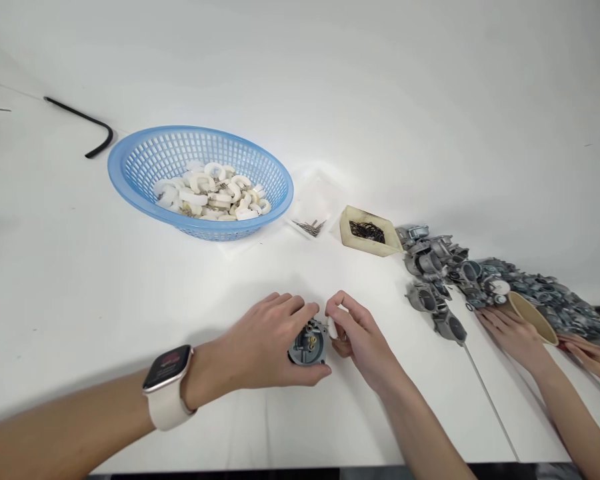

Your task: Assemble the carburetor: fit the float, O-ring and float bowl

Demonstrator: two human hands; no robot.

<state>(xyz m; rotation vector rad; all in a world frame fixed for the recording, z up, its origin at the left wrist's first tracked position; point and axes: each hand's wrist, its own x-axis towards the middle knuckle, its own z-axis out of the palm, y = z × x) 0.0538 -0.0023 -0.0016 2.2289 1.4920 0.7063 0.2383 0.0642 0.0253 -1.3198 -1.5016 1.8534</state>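
My left hand (267, 343) is wrapped round a grey metal carburetor (306, 350), thumb along its near side and fingers over the far side. Its open bowl side faces up, showing brass parts inside. Just to the right, my right hand (363, 340) pinches a small white plastic float (333, 329) at the carburetor's edge. Fingers cover most of the float, so I cannot tell whether it touches the carburetor. Beyond my hands, a blue plastic basket (125, 190) holds many white C-shaped floats (200, 183) with metal bits.
A white tray (325, 193) contains thin metal pins (311, 227). Beside it, a cream box (373, 247) holds black rings (367, 231). Carburetor bodies (430, 263) are piled rightward, where a co-worker's hands (515, 337) hold a tan round container (533, 317). A black bent rod (80, 115) lies far left.
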